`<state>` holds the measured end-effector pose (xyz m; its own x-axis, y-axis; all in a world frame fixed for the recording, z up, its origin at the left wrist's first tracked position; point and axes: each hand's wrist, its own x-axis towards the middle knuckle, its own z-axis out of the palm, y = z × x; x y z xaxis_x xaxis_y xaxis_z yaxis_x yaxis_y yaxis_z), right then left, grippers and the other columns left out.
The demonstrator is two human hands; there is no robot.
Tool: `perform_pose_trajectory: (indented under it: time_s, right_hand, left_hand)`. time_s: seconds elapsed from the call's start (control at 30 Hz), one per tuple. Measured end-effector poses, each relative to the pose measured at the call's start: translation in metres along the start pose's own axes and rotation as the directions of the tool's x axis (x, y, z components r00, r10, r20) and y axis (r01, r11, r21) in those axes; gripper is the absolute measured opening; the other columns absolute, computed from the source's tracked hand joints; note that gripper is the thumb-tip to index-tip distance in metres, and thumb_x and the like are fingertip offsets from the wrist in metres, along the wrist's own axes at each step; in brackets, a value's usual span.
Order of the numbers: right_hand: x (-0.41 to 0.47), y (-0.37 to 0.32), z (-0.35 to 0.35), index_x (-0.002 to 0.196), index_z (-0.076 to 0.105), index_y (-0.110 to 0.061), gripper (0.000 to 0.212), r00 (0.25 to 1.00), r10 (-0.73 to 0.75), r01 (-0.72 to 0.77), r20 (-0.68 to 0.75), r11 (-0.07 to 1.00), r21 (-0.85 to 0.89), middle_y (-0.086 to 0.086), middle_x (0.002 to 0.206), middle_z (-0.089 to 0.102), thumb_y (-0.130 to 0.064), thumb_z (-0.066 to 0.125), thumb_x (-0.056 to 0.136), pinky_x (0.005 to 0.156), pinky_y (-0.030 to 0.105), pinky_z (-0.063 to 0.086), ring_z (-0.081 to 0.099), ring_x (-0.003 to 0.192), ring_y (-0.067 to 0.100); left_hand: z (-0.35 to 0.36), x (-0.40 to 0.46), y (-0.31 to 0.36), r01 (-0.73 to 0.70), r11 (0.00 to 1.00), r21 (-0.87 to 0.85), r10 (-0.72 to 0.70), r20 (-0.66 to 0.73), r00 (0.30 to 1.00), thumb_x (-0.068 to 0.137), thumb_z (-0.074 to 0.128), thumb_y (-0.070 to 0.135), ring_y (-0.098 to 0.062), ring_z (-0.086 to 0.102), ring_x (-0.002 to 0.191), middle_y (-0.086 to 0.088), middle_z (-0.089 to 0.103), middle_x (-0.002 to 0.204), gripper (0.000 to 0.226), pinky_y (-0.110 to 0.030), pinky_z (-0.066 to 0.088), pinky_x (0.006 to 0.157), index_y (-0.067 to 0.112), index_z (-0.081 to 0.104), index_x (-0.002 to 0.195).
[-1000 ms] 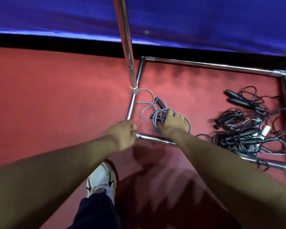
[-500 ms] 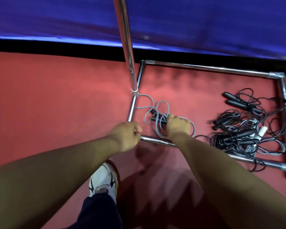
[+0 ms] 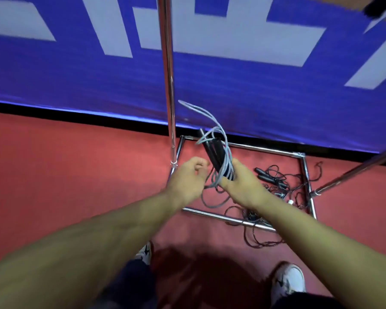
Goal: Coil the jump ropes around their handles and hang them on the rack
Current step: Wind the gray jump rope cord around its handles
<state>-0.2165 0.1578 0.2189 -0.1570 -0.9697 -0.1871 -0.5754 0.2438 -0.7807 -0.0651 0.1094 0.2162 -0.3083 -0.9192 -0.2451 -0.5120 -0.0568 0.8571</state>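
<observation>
Change since the earlier frames: grey jump rope lifted off the red floor into the air; left hand released from the rack's base bar; both hands raised in front of the rack.

Right hand: fingers curled round the lower end of the paired black handles, with several strands of grey cord caught in the same grip.

Left hand: just beside the handles, fingers loosely curled, motion-blurred; cannot tell whether the fingertips touch the cord.

Handles: side by side, long axis tilted, free ends pointing up and away toward the blue banner, slightly left.

Cord: loose loops above and around the handles, one loop hanging below the hands toward the floor.

Remaining ropes: black tangle on the floor inside the rack's rectangular base, right of the hands.

White shoes: bottom edge.
</observation>
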Motion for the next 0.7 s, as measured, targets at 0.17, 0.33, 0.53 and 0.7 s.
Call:
perform_pose_trajectory:
  time_s: [0.17, 0.33, 0.53, 0.7]
  right_hand:
    - [-0.069, -0.063, -0.055, 0.1, 0.06, -0.023, 0.023, 0.999, 0.003, -0.007, 0.038, 0.993, 0.12, -0.007, 0.07, 0.063, -0.011, 0.068, 0.083, 0.06, 0.022, 0.046, 0.053, 0.058, 0.002]
    - [-0.124, -0.078, -0.072, 0.094, 0.062, -0.015, 0.012, 0.996, 0.03, -0.046, 0.08, 0.976, 0.214, -0.012, 0.065, 0.066, -0.005, 0.064, 0.088, 0.055, 0.017, 0.046, 0.055, 0.056, 0.0]
    - [-0.135, -0.053, -0.061, 0.106, 0.063, -0.021, 0.032, 0.988, 0.082, -0.099, 0.133, 0.987, 0.126, -0.005, 0.094, 0.074, -0.023, 0.067, 0.074, 0.086, 0.037, 0.056, 0.068, 0.086, 0.008]
    - [-0.127, -0.033, -0.045, 0.11, 0.06, -0.028, 0.04, 0.989, 0.076, -0.098, 0.13, 0.981, 0.168, -0.006, 0.097, 0.074, -0.032, 0.073, 0.072, 0.087, 0.046, 0.056, 0.07, 0.091, 0.014]
  left_hand:
    - [-0.002, -0.057, 0.082, -0.001, 0.902, -0.431, -0.044, -0.096, 0.994, 0.095, 0.05, 0.014, -0.02, 0.058, 0.068, 0.002, 0.07, 0.081, 0.026, -0.031, 0.046, 0.065, 0.027, 0.069, 0.081]
    - [0.012, -0.109, 0.11, 0.033, 0.763, -0.646, -0.01, 0.039, 0.999, 0.093, 0.057, 0.014, -0.018, 0.064, 0.067, -0.007, 0.069, 0.078, 0.01, -0.026, 0.047, 0.049, 0.01, 0.067, 0.092]
    - [0.029, -0.116, 0.087, 0.112, 0.793, -0.599, -0.041, 0.131, 0.991, 0.073, 0.08, 0.022, -0.016, 0.07, 0.079, -0.007, 0.074, 0.096, 0.038, -0.03, 0.056, 0.068, 0.009, 0.066, 0.105]
    - [0.031, -0.102, 0.077, 0.119, 0.848, -0.517, -0.073, 0.11, 0.991, 0.083, 0.076, 0.019, -0.021, 0.069, 0.078, -0.006, 0.072, 0.086, 0.017, -0.045, 0.058, 0.081, 0.015, 0.064, 0.094]
